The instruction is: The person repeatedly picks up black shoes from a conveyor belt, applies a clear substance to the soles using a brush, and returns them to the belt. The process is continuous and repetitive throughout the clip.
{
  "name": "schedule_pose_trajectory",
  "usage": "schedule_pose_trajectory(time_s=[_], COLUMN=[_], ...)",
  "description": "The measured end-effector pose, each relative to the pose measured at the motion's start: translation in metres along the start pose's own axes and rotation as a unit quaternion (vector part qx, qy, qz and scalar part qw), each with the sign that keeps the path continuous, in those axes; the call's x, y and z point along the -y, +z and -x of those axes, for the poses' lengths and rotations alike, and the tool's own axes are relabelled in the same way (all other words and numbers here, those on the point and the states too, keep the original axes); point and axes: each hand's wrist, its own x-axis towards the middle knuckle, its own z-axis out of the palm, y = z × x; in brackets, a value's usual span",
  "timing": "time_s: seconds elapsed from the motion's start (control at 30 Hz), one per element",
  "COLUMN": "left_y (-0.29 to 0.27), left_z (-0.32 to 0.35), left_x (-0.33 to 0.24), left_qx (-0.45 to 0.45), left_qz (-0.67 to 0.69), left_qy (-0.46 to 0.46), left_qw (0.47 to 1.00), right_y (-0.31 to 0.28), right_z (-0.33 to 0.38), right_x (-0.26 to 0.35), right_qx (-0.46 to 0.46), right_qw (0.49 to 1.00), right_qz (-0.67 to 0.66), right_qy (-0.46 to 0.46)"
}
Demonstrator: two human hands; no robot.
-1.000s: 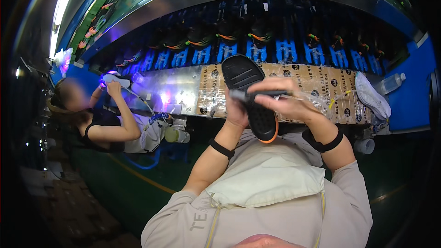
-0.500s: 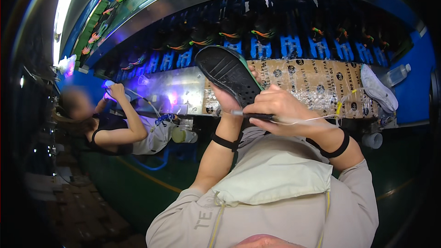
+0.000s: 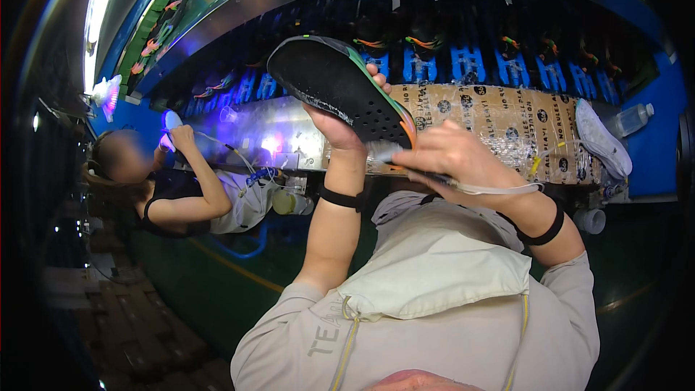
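Head view: the left hand (image 3: pixel 334 130) has its fingers wrapped around the sides of a black shoe (image 3: pixel 318 76), underside up, above the bench (image 3: pixel 521 145) toward its near edge, while the right hand (image 3: pixel 456 156) pinches a brush (image 3: pixel 384 150) with a clear tube (image 3: pixel 499 189), its blurred bristles at the holed end, contact impossible to confirm. Brushing well probably calls for a steady, tilted underside and light, even strokes along the rim, sparing the green-and-orange upper (image 3: pixel 360 65) and evening out the whitish patches (image 3: pixel 339 107).
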Motion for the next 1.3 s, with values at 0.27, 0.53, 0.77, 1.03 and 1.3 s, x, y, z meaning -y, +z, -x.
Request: schedule_pose_trajectory(time_s=[0.27, 0.53, 0.77, 1.03, 1.3], left_y=[0.006, 0.030, 0.037, 0.079, 0.058], left_z=[-0.023, -0.049, -0.072, -0.080, -0.078], left_x=[-0.013, -0.011, -0.001, 0.009, -0.008], left_qx=[0.138, 0.127, 0.157, 0.195, 0.085], left_qz=[-0.077, -0.264, -0.512, -0.657, -0.624], left_qy=[-0.059, -0.080, -0.187, -0.262, -0.279], left_qw=[0.986, 0.953, 0.824, 0.679, 0.725], right_y=[-0.016, -0.023, -0.032, -0.033, -0.035], right_z=[-0.007, -0.012, -0.014, -0.020, -0.015], right_x=[0.003, -0.010, -0.012, -0.006, -0.004], right_qx=[0.036, 0.037, 0.079, 0.141, 0.137], right_qw=[0.998, 0.998, 0.996, 0.987, 0.988], right_qz=[0.015, 0.025, -0.004, 0.074, 0.073], right_qy=[0.042, 0.037, 0.038, 0.034, -0.010])
